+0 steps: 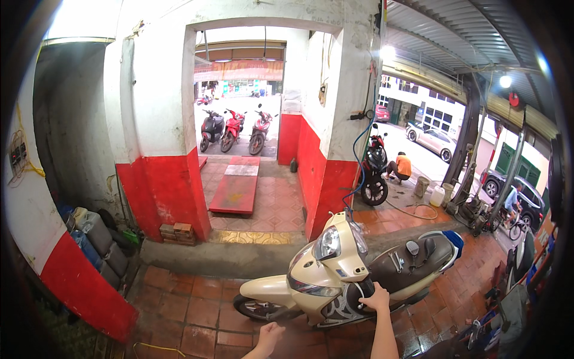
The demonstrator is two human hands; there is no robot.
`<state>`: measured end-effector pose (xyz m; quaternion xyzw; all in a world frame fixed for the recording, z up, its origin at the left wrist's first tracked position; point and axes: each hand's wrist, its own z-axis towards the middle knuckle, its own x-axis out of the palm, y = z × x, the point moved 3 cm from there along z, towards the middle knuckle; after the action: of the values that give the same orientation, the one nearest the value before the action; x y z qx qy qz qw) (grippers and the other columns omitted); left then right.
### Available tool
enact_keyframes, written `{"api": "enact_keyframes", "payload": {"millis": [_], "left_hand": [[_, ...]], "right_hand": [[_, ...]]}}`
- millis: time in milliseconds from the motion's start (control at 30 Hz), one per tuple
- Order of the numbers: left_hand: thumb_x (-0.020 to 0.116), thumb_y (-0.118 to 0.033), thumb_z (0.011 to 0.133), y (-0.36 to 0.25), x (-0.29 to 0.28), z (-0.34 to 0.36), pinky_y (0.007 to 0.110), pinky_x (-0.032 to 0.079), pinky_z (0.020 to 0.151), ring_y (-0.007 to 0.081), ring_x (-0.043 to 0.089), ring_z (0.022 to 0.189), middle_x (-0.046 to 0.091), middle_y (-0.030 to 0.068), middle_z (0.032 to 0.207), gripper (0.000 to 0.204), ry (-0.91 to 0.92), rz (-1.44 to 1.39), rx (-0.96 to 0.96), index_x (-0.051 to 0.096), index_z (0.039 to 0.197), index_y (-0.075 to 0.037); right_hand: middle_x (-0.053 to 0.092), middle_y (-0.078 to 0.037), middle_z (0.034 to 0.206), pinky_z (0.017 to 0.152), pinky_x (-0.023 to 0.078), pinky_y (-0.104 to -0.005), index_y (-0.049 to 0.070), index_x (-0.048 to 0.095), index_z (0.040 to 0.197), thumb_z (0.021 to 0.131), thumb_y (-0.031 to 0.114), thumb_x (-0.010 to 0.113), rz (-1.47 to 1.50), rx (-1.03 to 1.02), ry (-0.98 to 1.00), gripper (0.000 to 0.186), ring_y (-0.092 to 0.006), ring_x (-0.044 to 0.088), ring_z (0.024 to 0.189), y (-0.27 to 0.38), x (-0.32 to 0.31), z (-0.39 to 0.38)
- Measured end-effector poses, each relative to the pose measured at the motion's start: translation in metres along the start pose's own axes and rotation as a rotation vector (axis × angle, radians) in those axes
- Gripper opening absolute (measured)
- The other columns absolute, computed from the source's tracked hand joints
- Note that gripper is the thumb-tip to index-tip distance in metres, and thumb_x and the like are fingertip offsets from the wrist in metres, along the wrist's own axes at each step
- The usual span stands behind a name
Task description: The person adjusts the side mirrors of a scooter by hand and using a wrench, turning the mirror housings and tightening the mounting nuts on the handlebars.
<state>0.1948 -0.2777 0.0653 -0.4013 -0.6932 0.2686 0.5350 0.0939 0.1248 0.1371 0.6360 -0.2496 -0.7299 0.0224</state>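
Note:
A cream scooter [326, 269] stands on the red tiled floor, its front wheel to the left and its dark seat [412, 263] to the right. Several metal tools [396, 261] lie on the seat. My right hand [376, 297] rests on the scooter's black handlebar grip. My left hand [269, 336] hovers low, fingers curled, holding nothing, just below the front wheel [258, 308].
A red and white pillar [161, 179] and a doorway with a red ramp [237, 185] lie ahead. Grey canisters [98, 242] line the left wall. Bricks [178, 233] sit by the pillar. A crouching person in orange [399, 167] works beside a dark scooter [375, 170].

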Motion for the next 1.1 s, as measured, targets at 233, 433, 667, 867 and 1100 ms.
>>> {"api": "enact_keyframes", "payload": {"millis": [233, 433, 667, 867, 1100], "left_hand": [[0.066, 0.0, 0.085, 0.009, 0.003, 0.004, 0.023, 0.025, 0.047, 0.0039, 0.033, 0.051, 0.035, -0.0082, 0.058, 0.045, 0.039, 0.021, -0.02, 0.031, 0.062, -0.018], [0.066, 0.0, 0.085, 0.011, 0.006, 0.011, 0.023, 0.026, 0.048, 0.0038, 0.034, 0.052, 0.036, -0.0084, 0.058, 0.046, 0.062, 0.012, -0.009, 0.031, 0.062, -0.018], [0.065, -0.008, 0.086, -0.036, 0.035, -0.024, 0.025, 0.033, 0.051, 0.0085, 0.041, 0.052, 0.045, -0.0026, 0.056, 0.03, 0.004, 0.182, 0.089, 0.047, 0.063, -0.013], [0.067, -0.001, 0.085, 0.011, -0.001, 0.004, 0.023, 0.028, 0.049, 0.0044, 0.036, 0.053, 0.037, -0.0076, 0.059, 0.045, 0.037, 0.054, 0.016, 0.032, 0.062, -0.018], [0.067, -0.001, 0.085, 0.015, -0.011, 0.002, 0.023, 0.03, 0.049, 0.0044, 0.037, 0.053, 0.039, -0.007, 0.058, 0.044, 0.019, 0.047, -0.003, 0.032, 0.062, -0.017]], "right_hand": [[0.07, -0.021, 0.104, 0.089, 0.053, -0.0472, 0.009, 0.06, 0.116, 0.05, 0.046, 0.085, -0.031, 0.022, 0.005, 0.08, -0.0403, 0.066, 0.1, -0.005, -0.001, 0.0], [0.07, -0.02, 0.105, 0.09, 0.053, -0.046, 0.01, 0.061, 0.118, 0.05, 0.047, 0.086, -0.036, 0.015, 0.001, 0.081, -0.0392, 0.067, 0.1, -0.005, 0.001, 0.0], [0.071, -0.02, 0.105, 0.091, 0.054, -0.0453, 0.01, 0.061, 0.119, 0.05, 0.046, 0.087, -0.032, 0.031, -0.006, 0.082, -0.0386, 0.068, 0.099, -0.003, -0.003, -0.003], [0.07, -0.019, 0.106, 0.091, 0.053, -0.0459, 0.011, 0.06, 0.118, 0.05, 0.045, 0.086, -0.01, 0.02, 0.016, 0.081, -0.0384, 0.067, 0.102, -0.005, 0.003, 0.003], [0.07, -0.018, 0.108, 0.092, 0.053, -0.0453, 0.011, 0.06, 0.118, 0.05, 0.044, 0.086, -0.059, 0.085, 0.04, 0.08, -0.0374, 0.067, 0.103, -0.005, 0.006, 0.006]]}}
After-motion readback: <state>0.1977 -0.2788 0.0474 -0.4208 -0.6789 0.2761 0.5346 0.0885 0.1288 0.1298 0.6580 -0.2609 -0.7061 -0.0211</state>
